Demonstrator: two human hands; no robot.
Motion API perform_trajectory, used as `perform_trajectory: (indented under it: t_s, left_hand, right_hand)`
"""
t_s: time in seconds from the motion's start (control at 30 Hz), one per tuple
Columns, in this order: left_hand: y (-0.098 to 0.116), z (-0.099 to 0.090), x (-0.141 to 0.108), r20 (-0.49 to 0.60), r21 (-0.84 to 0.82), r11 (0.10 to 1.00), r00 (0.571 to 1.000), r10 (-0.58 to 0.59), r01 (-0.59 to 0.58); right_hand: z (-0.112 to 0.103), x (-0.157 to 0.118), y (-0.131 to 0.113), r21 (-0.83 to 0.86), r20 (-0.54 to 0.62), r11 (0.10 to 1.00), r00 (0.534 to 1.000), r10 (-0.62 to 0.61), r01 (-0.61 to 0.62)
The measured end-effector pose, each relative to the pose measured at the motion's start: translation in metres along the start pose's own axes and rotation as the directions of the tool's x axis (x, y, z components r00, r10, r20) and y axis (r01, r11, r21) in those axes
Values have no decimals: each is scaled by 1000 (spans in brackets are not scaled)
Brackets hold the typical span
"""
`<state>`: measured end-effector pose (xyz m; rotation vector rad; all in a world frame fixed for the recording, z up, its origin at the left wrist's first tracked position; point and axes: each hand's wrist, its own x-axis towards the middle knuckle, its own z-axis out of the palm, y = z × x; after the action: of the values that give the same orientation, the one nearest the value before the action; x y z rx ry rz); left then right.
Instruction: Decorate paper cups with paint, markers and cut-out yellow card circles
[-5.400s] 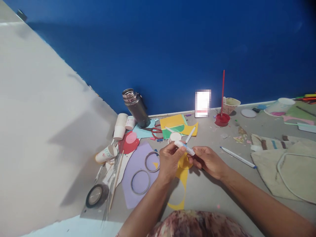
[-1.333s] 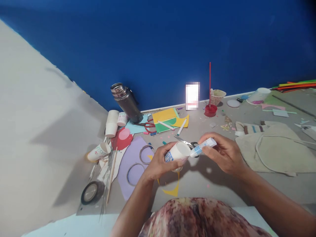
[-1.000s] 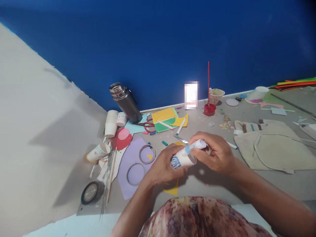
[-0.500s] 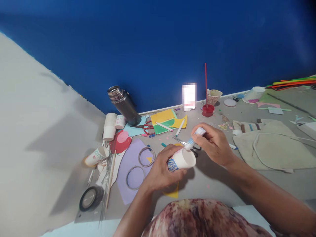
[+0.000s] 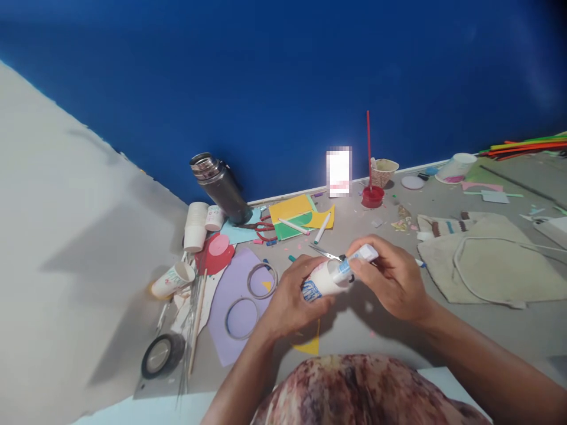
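Note:
My left hand [image 5: 295,295] wraps round a white paper cup [image 5: 325,285] with blue drawn marks, tilted so its mouth faces right. In my right hand [image 5: 392,274] is a small white glue bottle [image 5: 359,258] with a blue label, pinched between thumb and fingers. The bottle's lower end is at the cup's rim and covers part of the mouth; whether it touches, I cannot tell. Behind the cup and bottle lies a pair of scissors [image 5: 325,252], its dark handles mostly hidden. A yellow paper piece [image 5: 310,343] shows below the left hand.
Left are purple paper [image 5: 225,283] with two tape rings, a black tape roll [image 5: 163,355], stacked paper cups [image 5: 195,226] and a dark flask [image 5: 221,189]. Behind lie yellow and green paper and markers [image 5: 322,228]. A red pot [image 5: 372,197] holds a stick; a beige cloth bag [image 5: 491,260] is right.
My right hand has moved the glue bottle slightly down and right along the cup's rim, now tilted flatter. My left hand still holds the cup, its mouth turned a little more to the right.

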<state>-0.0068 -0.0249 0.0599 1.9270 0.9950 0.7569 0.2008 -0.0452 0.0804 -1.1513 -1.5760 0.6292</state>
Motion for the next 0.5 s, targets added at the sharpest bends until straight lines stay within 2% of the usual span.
perform_trajectory:
  t_s: [0.07, 0.17, 0.27, 0.37, 0.43, 0.5]
  left_hand:
    - [2, 1, -1, 32, -19, 1000, 999, 6, -5]
    - [3, 1, -2, 39, -27, 1000, 999, 8, -7]
    - [2, 0, -3, 69, 3, 1000, 998, 11, -11]
    - [0, -1, -4, 117, 69, 997, 993, 16, -25]
    - [1, -1, -4, 143, 116, 993, 990, 21, -38]
    - [3, -2, -5, 145, 149, 987, 989, 31, -52]
  right_hand:
    - [2, 2, 0, -7, -56, 1000, 998, -11, 11]
    - [2, 5, 0, -26, -47, 999, 998, -34, 33]
    - [-2, 5, -2, -68, 74, 990, 990, -121, 126]
    - [-7, 6, -3, -127, 218, 947, 940, -263, 295]
    - [-8, 10, -2, -179, 261, 907, 908, -328, 380]
    - [-9, 15, -1, -219, 269, 888, 900, -343, 404]
